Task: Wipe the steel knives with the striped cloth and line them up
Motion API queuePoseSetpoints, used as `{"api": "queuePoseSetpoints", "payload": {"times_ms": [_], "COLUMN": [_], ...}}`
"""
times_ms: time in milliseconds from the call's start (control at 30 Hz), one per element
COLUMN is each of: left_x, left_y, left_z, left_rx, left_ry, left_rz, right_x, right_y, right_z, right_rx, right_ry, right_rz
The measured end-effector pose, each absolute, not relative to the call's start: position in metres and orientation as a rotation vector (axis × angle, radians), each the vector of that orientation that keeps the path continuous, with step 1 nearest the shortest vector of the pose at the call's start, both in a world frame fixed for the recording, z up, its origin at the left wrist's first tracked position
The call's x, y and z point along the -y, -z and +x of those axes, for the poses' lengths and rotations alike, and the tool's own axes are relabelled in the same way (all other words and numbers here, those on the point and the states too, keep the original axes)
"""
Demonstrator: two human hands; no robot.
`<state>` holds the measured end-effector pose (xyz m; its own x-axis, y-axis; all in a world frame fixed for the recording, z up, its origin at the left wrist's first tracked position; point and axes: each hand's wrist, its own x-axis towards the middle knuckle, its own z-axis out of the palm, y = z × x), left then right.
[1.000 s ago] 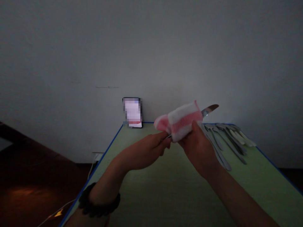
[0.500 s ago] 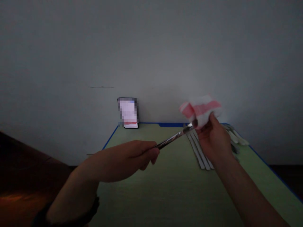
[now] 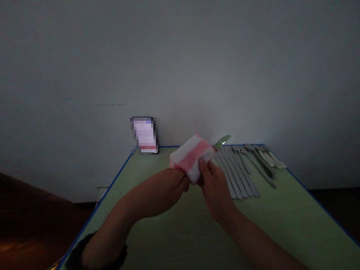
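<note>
My right hand is closed on a folded pink-and-white cloth, thumb on top, wrapped around a table knife. Beyond the cloth's far right edge sticks out the shiny rounded blade of the table knife. My left hand is closed at the cloth's near left edge, gripping the knife's handle end, which the fingers and cloth hide. Both hands are above the table, close together.
On the green table with blue edging, several silver table knives lie side by side at the right. Forks and spoons and white-handled cutlery lie beyond them. A lit phone leans against the wall at the back left.
My right hand and the cloth have moved left and down along the knife toward my left hand. The handle is now covered, and the blade shows past the cloth.
</note>
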<state>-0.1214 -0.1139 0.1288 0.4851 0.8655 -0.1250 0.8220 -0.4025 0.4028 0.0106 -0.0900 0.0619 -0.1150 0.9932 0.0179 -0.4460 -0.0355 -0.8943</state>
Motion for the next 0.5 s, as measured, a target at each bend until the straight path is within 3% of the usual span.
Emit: {"api": "queuePoseSetpoints", "payload": {"times_ms": [500], "left_x": [0.128], "left_y": [-0.125], "left_z": [-0.121], "left_rx": [-1.708], "left_ry": [-0.077], "left_rz": [2.348], "right_x": [0.042], "right_y": [-0.095], "right_z": [0.055], "right_rx": [0.419], "right_ry": [-1.507], "right_rz": [-0.511]}}
